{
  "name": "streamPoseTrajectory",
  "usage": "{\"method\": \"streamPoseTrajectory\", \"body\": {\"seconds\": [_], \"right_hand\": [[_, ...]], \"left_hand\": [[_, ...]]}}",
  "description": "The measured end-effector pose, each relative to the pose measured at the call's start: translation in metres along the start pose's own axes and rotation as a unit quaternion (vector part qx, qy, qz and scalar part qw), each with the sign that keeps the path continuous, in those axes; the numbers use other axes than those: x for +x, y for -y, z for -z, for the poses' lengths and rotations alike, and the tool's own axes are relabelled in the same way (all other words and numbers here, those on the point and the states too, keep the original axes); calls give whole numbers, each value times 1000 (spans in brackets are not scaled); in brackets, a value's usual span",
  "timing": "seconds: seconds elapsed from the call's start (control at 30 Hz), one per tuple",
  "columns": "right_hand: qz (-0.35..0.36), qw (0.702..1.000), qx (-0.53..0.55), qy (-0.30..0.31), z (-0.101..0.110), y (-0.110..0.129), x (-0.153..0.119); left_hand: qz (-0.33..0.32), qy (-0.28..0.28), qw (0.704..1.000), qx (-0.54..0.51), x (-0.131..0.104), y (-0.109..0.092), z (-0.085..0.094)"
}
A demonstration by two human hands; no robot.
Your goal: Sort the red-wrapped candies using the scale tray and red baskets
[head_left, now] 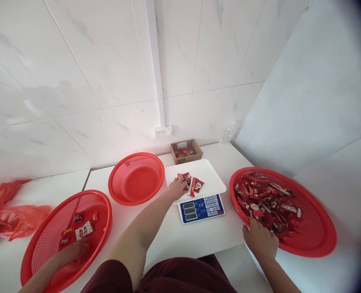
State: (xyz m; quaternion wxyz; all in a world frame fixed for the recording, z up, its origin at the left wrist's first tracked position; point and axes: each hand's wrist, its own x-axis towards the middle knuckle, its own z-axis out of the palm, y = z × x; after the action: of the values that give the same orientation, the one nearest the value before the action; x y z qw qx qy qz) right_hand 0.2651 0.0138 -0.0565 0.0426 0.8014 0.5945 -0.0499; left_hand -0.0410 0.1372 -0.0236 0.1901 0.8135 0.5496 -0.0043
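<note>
My left hand (177, 188) reaches over the white tray (209, 175) of a digital scale (200, 209). Its fingers are closed at a small group of red wrapped snack packets (196, 186), gripping at the left edge of the group. At the near rim of the large red basket (328, 240) on the right is my right hand (261, 240), fingers curled at the edge of a heap of red and dark wrapped packets (268, 203). What those fingers hold, if anything, I cannot make out.
Another person's hand (78, 250) reaches into a red basket (105, 211) with a few packets. Behind stand a bare red basket (138, 185), a cardboard box (195, 156) and a clear bottle (227, 134). Red plastic bags (22, 219) lie at far left.
</note>
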Motion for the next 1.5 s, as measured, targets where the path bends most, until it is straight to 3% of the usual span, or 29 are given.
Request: {"method": "streamPoseTrajectory", "body": {"seconds": [0.27,0.43,0.6,0.7,0.77,0.83,0.9,1.07,1.2,1.3,1.5], "right_hand": [[-1,1000,-5,1,2,1,-1],[2,1000,-8,9,5,2,-1],[-5,1000,-5,10,4,2,-1],[-3,1000,-2,1,3,2,-1],[-1,1000,-5,-3,3,2,-1],[1,1000,-8,1,3,2,0],[1,1000,-11,6,4,2,0],[0,1000,-23,12,5,2,0],[2,999,-35,17,6,2,0],[1,999,-40,18,6,2,0],[13,999,-50,9,5,0,1]], "left_hand": [[67,-44,997,-11,-8,11,-4],[165,-132,976,-58,-27,29,21],[258,-212,939,-88,-67,71,52],[348,-247,901,-81,-88,93,60],[371,-266,889,-41,-92,98,59],[340,-279,898,-11,-84,90,54],[269,-267,925,-9,-66,70,43],[110,-164,979,-50,-5,-5,2],[87,-98,990,-51,32,-46,-23],[64,-71,995,-7,45,-53,-30],[-20,-77,997,19,48,-43,-29]]}}
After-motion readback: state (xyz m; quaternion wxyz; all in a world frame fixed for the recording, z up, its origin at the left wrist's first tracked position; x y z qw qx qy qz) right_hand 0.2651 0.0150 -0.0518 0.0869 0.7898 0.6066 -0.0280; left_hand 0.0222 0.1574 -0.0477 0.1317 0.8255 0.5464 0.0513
